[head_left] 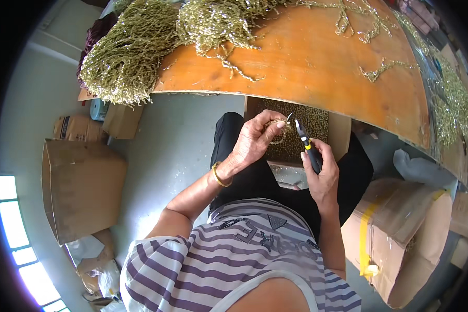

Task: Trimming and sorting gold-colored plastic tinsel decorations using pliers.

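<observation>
My left hand (252,140) is pinched shut on a thin glittery gold strand (282,136), part of which hangs below the fingers. A tiny shiny piece (289,116) sticks out at the fingertips; its kind is too small to tell. In my right hand (325,179) is a pair of pliers (311,152) with black and yellow handles. The jaws point up toward the left fingertips and stand slightly apart from them. Beneath both hands, between my knees, is a cardboard box (339,136) holding many small gold beads (316,118).
An orange-brown wooden table (307,57) curves across the far side. Bundles of gold strands (130,52) lie at its left, with loose strands (385,68) at right. Cardboard boxes stand on the floor at left (86,184) and right (395,223).
</observation>
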Tool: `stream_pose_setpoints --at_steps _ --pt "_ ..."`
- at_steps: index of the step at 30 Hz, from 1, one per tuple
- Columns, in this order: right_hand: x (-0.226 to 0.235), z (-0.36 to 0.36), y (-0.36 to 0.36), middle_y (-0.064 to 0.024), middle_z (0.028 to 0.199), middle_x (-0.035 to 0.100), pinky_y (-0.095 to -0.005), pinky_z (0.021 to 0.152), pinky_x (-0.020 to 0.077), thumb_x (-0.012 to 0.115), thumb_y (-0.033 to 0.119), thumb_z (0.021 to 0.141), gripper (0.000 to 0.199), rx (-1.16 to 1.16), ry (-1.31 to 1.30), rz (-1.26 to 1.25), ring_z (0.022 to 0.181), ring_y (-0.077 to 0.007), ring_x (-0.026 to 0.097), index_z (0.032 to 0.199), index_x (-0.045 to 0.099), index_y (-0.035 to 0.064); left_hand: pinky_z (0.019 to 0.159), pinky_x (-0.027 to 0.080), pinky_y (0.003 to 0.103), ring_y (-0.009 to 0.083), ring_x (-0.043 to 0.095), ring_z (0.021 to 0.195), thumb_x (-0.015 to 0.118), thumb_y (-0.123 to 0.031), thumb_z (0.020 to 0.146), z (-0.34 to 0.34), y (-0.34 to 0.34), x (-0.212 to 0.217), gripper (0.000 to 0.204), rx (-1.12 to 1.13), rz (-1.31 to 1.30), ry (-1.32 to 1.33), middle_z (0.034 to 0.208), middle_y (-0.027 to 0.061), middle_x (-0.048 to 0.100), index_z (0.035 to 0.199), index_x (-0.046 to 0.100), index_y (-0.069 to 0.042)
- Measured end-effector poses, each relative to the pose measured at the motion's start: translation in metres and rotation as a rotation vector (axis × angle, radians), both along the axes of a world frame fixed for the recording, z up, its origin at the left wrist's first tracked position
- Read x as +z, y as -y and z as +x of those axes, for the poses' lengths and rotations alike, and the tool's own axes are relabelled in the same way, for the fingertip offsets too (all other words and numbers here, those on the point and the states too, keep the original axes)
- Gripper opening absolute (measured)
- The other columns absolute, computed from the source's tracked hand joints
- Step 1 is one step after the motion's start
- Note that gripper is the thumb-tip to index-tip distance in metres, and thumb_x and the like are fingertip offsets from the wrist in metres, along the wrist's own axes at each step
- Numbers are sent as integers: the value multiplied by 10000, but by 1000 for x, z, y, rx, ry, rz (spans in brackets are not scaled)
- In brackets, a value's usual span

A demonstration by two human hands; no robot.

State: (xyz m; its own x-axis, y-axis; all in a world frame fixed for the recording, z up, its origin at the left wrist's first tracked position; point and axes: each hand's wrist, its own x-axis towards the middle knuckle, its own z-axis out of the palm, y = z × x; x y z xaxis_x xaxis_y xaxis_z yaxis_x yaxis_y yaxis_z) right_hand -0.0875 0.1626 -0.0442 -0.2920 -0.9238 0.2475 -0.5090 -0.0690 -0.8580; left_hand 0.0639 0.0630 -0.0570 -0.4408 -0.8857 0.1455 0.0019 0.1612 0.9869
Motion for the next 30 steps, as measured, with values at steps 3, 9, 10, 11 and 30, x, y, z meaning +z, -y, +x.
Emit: stream_pose_setpoints --at_steps 3,9,10,11,30 --pt "3 -2 -6 -132 897 570 -298 731 454 605 81 780 286 -2 -20 83 818 -222 574 1040 504 17 586 385 171 37 452 644 522 -124 873 0 -7 1 128 -10 -21 31 708 -21 520 949 554 -27" --pt "-4 -12 -8 -128 920 569 -294 746 452 617 80 769 305 76 -22 82 835 -211 576 1044 504 11 502 298 167 24 349 548 480 -186 899 9 -5 2 163 -180 188 -70 694 -27 498 947 544 -45" --pt "-5 -14 -8 -126 923 570 -292 749 451 617 81 768 308 99 12 94 838 -204 576 1045 503 7 492 293 171 29 340 528 468 -205 904 12 -3 4 180 -292 320 -103 698 -19 496 933 541 -42" --pt "-6 -16 -8 -126 923 570 -292 749 451 617 81 768 308 101 10 94 838 -204 576 1045 503 7 482 287 175 34 330 509 456 -223 909 14 -1 5 201 -405 451 -136 702 -11 495 918 538 -40" --pt "-16 -22 -5 -129 984 552 -310 779 457 629 92 756 365 223 13 66 903 -223 574 1081 488 6 382 277 157 69 355 540 467 -162 872 8 -7 -16 204 -661 1180 -871 664 5 428 998 500 -5"
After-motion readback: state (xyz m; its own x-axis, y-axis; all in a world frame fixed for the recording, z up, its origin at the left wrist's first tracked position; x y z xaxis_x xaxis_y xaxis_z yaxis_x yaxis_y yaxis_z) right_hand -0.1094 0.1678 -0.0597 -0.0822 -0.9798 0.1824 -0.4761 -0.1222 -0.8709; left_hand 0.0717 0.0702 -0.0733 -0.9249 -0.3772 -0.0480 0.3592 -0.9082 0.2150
